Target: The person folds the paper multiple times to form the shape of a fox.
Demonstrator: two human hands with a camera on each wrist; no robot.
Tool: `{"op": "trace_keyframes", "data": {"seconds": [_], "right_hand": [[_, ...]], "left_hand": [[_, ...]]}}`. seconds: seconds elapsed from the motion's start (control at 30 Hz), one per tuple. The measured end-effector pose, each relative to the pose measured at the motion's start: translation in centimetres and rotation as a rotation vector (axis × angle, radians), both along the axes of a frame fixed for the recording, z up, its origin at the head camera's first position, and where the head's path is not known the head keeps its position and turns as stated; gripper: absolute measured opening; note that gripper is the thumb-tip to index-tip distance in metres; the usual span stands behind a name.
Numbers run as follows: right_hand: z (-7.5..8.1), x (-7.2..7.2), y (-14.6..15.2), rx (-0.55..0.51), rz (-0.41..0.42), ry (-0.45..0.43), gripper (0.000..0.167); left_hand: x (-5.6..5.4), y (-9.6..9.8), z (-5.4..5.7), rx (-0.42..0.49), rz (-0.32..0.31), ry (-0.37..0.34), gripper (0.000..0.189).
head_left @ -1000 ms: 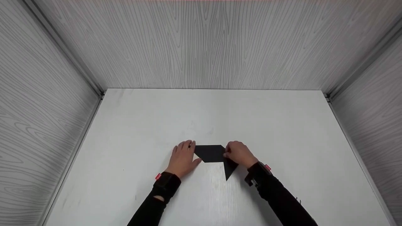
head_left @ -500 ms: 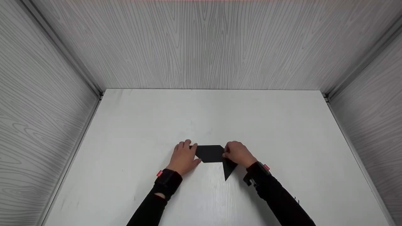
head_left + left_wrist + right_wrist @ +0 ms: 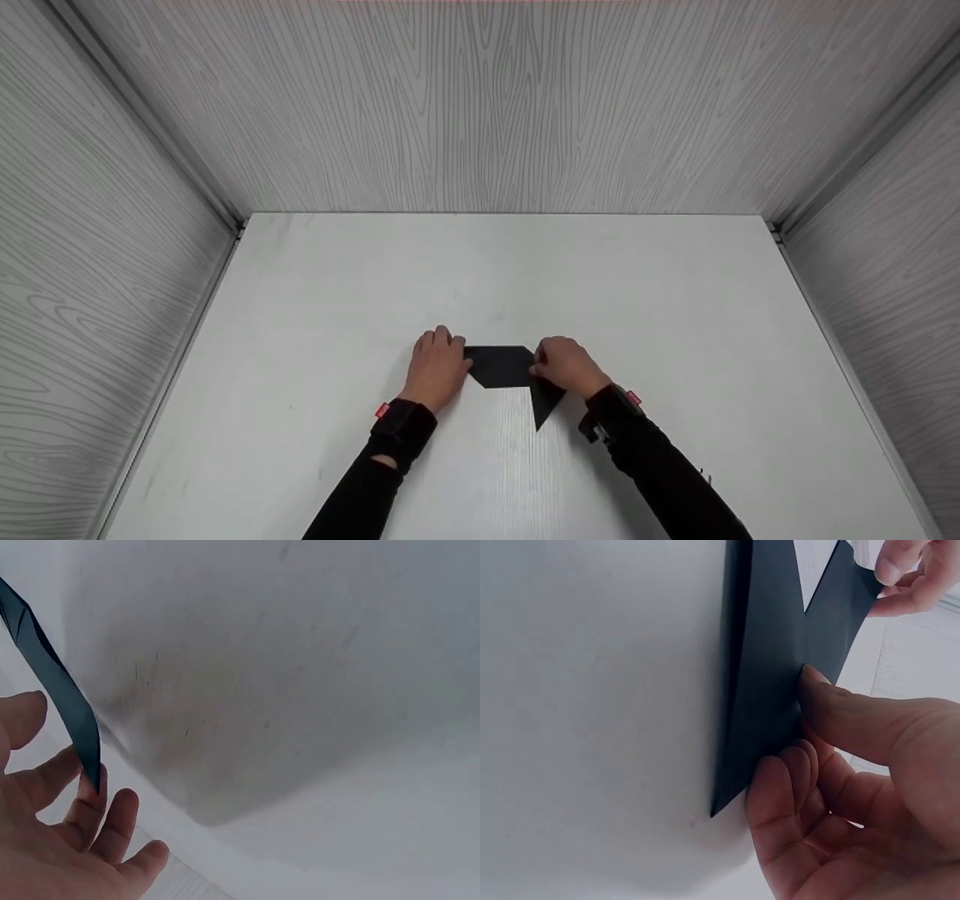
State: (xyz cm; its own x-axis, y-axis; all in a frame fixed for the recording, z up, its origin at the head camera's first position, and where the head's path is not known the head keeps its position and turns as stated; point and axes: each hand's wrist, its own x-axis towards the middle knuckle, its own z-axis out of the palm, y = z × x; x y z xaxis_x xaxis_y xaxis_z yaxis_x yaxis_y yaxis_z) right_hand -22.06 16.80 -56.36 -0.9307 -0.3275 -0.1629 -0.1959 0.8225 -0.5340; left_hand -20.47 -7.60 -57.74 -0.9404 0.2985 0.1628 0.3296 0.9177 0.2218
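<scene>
A folded sheet of black paper lies at the middle of the white table, with a pointed flap angled toward the person at its right end. My right hand pinches the paper near the bend where strip and flap meet; in the right wrist view its thumb presses the fold against curled fingers. At the strip's left end my left hand holds the tip between thumb and fingers. The left wrist view shows the paper strip nearly edge-on, its end against the left fingertips.
The white tabletop is bounded by grey wood-grain panels, with a back panel behind and a side panel at left. A small dark item lies beside the right sleeve.
The left hand's thumb has drawn in from below the strip up to its left end, and its fingers have shifted slightly away from the person. The right hand keeps its pinch, almost still.
</scene>
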Motion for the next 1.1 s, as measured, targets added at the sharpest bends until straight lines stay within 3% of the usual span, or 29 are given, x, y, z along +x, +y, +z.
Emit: {"op": "trace_keyframes", "data": {"seconds": [0.33, 0.5, 0.73, 1.1], "right_hand": [[-0.1, -0.3, 0.0, -0.003, -0.005, -0.011, 0.012], [-0.1, -0.3, 0.1, -0.016, 0.003, 0.005, 0.013], [-0.2, -0.3, 0.0, -0.009, 0.004, 0.014, 0.013], [0.0, -0.4, -0.2, 0.000, -0.030, -0.022, 0.012]], "left_hand": [[0.4, 0.8, 0.9, 0.198, 0.023, 0.089, 0.010], [1.0, 1.5, 0.9, 0.260, 0.008, 0.055, 0.009], [2.0, 2.7, 0.6, 0.355, -0.092, -0.031, 0.010], [2.9, 4.3, 0.2, 0.360, -0.230, -0.097, 0.011]]}}
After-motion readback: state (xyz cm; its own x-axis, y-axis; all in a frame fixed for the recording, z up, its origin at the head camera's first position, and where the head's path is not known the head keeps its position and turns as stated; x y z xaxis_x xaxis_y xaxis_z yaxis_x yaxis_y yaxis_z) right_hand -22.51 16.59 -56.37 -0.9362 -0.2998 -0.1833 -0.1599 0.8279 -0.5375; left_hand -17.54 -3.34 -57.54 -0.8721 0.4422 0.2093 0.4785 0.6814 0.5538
